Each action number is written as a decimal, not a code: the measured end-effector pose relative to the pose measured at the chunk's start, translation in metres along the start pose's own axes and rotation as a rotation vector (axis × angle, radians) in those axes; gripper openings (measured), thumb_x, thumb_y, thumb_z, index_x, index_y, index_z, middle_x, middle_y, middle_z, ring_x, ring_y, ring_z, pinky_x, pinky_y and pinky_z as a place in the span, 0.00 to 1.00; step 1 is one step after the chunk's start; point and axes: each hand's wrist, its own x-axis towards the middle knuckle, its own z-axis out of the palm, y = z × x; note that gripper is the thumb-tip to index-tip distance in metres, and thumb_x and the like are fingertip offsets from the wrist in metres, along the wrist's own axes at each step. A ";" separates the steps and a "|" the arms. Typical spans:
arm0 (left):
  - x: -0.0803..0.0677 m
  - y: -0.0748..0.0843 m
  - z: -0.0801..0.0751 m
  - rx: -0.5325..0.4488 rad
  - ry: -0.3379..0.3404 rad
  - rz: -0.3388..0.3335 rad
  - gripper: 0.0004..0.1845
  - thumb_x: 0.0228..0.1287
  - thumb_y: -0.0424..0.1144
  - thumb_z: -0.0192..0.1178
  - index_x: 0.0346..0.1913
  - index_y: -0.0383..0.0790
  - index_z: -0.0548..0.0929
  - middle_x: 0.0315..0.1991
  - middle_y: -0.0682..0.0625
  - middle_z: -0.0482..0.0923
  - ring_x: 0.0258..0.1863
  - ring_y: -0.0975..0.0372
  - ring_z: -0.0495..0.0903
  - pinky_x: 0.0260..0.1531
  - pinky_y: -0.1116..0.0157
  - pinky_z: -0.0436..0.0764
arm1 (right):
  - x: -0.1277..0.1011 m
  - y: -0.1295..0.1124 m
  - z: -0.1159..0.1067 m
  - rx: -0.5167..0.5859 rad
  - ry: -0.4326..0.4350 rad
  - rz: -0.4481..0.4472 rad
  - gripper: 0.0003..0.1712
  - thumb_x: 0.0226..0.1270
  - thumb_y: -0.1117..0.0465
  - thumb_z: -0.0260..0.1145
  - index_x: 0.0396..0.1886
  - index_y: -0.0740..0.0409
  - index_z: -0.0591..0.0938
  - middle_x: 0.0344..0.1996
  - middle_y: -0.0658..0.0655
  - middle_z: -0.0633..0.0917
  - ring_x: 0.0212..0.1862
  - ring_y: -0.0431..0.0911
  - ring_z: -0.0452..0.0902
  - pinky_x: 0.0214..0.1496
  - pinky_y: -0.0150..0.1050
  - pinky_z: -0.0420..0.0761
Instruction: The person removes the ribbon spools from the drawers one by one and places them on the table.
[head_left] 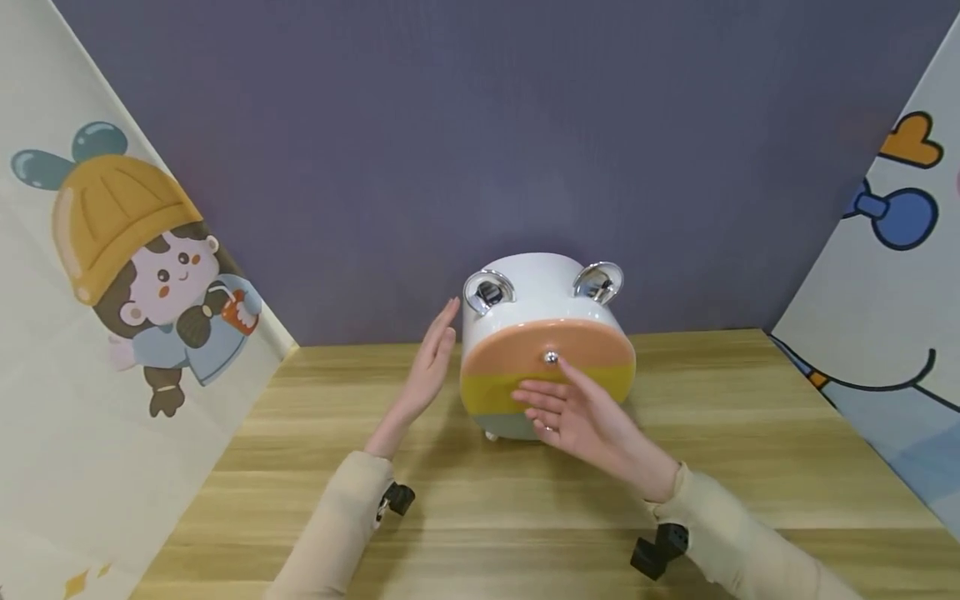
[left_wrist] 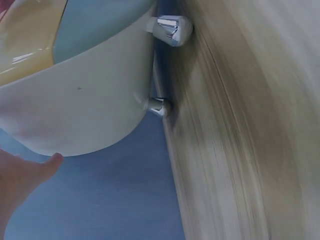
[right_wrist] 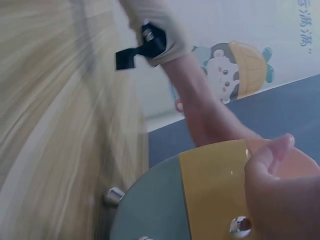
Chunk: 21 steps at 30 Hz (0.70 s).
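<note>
A rounded white box with two shiny silver ears stands on the table. Its glossy front has orange, yellow and grey-green bands and small silver knobs. My left hand is held upright at the box's left side, fingers straight; whether it touches the side cannot be told. In the left wrist view, a thumb shows beside the white wall. My right hand is before the front, fingers loosely extended, one fingertip close to the upper knob. It holds nothing and partly covers the lower bands.
The wood-grain table meets a dark blue-grey wall just behind the box. White side panels carry cartoon prints, a child in a yellow hat on the left. Short silver feet raise the box. Each sleeve bears a black wrist camera.
</note>
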 end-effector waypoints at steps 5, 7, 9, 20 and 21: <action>0.008 -0.008 0.007 -0.031 -0.005 -0.003 0.26 0.81 0.35 0.34 0.78 0.37 0.55 0.81 0.44 0.42 0.81 0.47 0.43 0.79 0.44 0.45 | 0.006 -0.004 0.004 0.083 0.029 -0.004 0.33 0.78 0.37 0.42 0.59 0.61 0.69 0.50 0.52 0.83 0.45 0.40 0.78 0.48 0.27 0.80; 0.011 -0.014 0.009 -0.038 -0.010 0.002 0.26 0.81 0.35 0.34 0.77 0.37 0.55 0.82 0.44 0.41 0.81 0.49 0.42 0.79 0.45 0.44 | 0.007 -0.005 0.004 0.088 0.030 -0.008 0.32 0.79 0.37 0.42 0.57 0.60 0.71 0.49 0.51 0.83 0.45 0.39 0.79 0.48 0.27 0.80; 0.014 -0.025 0.011 -0.043 -0.008 0.008 0.26 0.81 0.34 0.35 0.77 0.37 0.56 0.82 0.44 0.42 0.81 0.51 0.42 0.79 0.47 0.45 | 0.008 -0.006 0.005 0.078 0.036 -0.020 0.30 0.79 0.38 0.42 0.56 0.59 0.73 0.47 0.51 0.84 0.44 0.39 0.79 0.47 0.27 0.80; 0.024 -0.054 0.015 -0.083 -0.017 0.041 0.25 0.80 0.37 0.42 0.76 0.44 0.61 0.81 0.53 0.48 0.81 0.57 0.47 0.80 0.52 0.47 | 0.011 -0.012 0.010 0.081 0.135 -0.131 0.18 0.81 0.49 0.47 0.42 0.52 0.80 0.39 0.48 0.88 0.36 0.37 0.79 0.39 0.26 0.79; 0.024 -0.055 0.015 -0.087 -0.021 0.040 0.25 0.80 0.37 0.42 0.76 0.44 0.61 0.81 0.53 0.48 0.81 0.57 0.47 0.80 0.52 0.47 | 0.011 -0.012 0.010 0.087 0.136 -0.129 0.18 0.81 0.49 0.46 0.42 0.52 0.80 0.39 0.48 0.88 0.35 0.37 0.79 0.39 0.26 0.79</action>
